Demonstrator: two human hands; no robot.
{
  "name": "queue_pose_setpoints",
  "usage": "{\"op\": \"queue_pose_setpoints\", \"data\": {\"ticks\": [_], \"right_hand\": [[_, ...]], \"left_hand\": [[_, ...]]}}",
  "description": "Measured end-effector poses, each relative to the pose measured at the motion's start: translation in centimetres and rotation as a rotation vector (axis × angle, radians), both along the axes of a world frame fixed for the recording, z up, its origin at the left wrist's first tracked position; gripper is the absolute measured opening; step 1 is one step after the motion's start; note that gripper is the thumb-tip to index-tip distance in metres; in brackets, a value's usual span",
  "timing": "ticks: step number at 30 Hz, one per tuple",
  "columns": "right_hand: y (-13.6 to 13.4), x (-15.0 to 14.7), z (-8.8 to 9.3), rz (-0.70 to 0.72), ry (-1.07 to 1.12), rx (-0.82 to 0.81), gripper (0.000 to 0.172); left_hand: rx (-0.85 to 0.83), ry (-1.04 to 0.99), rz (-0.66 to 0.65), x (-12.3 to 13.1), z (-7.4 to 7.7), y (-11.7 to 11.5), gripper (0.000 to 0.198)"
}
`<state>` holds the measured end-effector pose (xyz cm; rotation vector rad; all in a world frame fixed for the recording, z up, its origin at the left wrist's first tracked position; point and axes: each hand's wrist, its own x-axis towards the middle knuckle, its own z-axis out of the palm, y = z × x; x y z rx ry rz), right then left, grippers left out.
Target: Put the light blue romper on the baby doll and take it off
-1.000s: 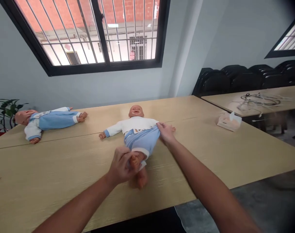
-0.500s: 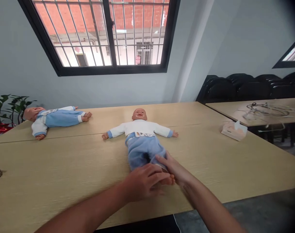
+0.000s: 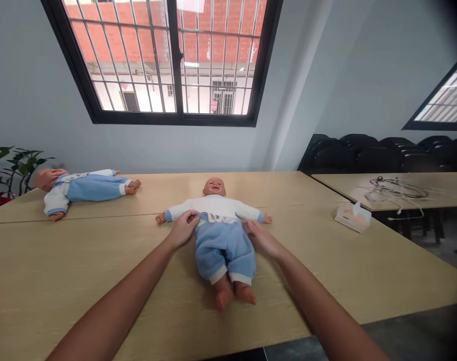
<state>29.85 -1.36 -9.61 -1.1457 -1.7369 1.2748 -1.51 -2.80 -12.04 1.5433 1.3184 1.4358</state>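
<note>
On my feed the doll (image 3: pixel 220 235) lies face-up on the pale wood-grain table (image 3: pixel 138 301), arms outstretched: smooth rounded head (image 3: pixel 214 187), white top (image 3: pixel 213 204), soft, baggy blue trousers (image 3: pixel 209 250), bare feet (image 3: pixel 224 299). The left hand (image 3: pixel 184 228) pinches the trousers' waist; I can't tell whether the right hand (image 3: pixel 261 236), touching the opposite side, grips.

Room, meeting or training type, by its look. Noted from here: black chairs (image 3: pixel 379 159) massed along plain wall (image 3: pixel 345 100); broad pale table (image 3: pixel 314 250); second table (image 3: pixel 339 184) bearing loose cables (image 3: pixel 399 189); barred window (image 3: pixel 179 70).
</note>
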Motion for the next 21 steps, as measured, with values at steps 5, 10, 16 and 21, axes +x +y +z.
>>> {"op": "queue_pose_setpoints", "data": {"ticks": [5,10,16,21], "right_hand": [[2.8,-1.4,0.2,-0.012,-0.061,0.054,0.046],[2.5,-0.9,0.8,-0.044,-0.024,0.181,0.025],[2.1,-2.2,0.9,-0.159,0.137,0.263,0.025],[1.3,-1.3,0.9,0.015,0.192,0.022,0.036]], "left_hand": [[0.034,-0.158,0.046,0.6,-1.2,0.5,0.032],[0.066,-0.198,0.089,0.1,-1.4,0.5,0.032],[0.102,-0.169,0.132,0.3,-0.6,-0.3,0.036],[-0.064,-0.121,-0.012,-0.2,-1.0,-0.6,0.048]]}}
